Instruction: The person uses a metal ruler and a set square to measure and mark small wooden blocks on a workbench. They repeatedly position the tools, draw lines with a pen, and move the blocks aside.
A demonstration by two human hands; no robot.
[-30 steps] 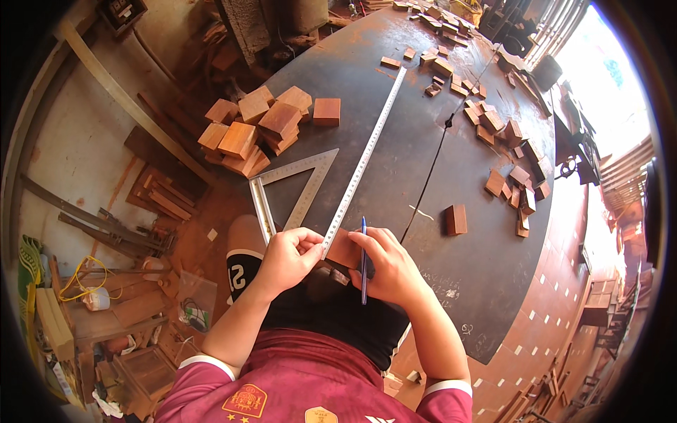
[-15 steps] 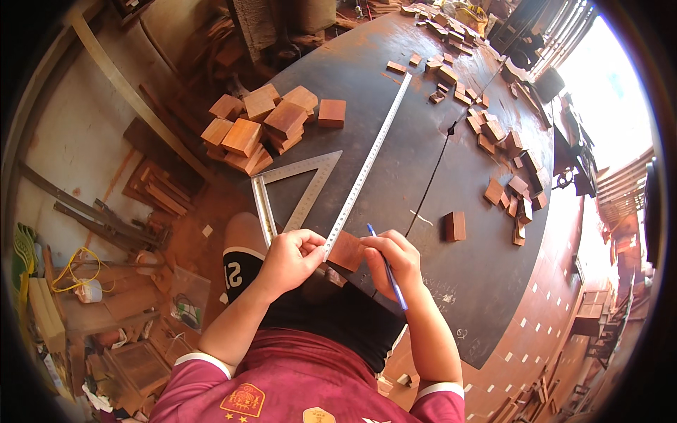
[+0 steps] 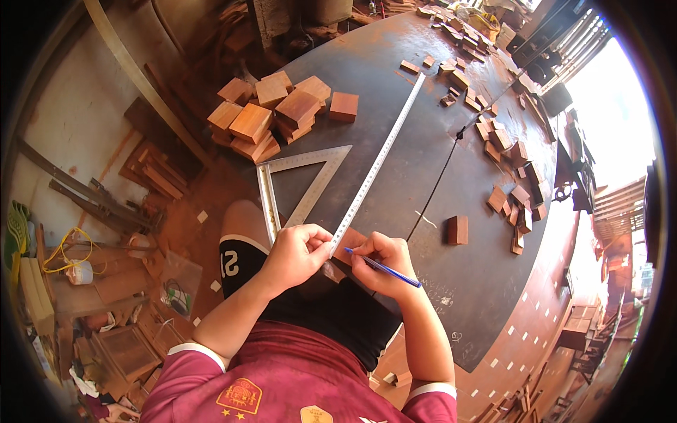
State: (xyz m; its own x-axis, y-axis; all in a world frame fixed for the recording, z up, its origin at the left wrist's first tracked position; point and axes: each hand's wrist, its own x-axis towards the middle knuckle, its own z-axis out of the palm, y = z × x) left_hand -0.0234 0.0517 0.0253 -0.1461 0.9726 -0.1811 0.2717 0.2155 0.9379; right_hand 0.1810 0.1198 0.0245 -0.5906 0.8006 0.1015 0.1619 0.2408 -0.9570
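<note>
My left hand [image 3: 296, 259] pinches the near end of a long white ruler [image 3: 379, 155] that stretches away across the dark tabletop. Just right of that end, a reddish wooden block [image 3: 354, 240] lies at the table's near edge, partly covered by the ruler and my fingers. A blue pen [image 3: 390, 271] is gripped in my right hand [image 3: 383, 262], its tip pointing left at the block beside the ruler. Whether the tip touches the wood I cannot tell. A metal triangle square [image 3: 319, 185] lies left of the ruler, its lower part behind my left hand.
Stacked wooden blocks [image 3: 252, 123] fill the table's left edge, with one block [image 3: 343, 106] apart beside them. Another block [image 3: 457, 230] stands on the dark table [image 3: 451, 303] to the right. Many smaller offcuts [image 3: 498, 139] are scattered along the far right side.
The pen has swung from upright to a flatter slant, its tip moving down and left towards the ruler's near end. My right hand moved slightly lower. The view shifted a little.
</note>
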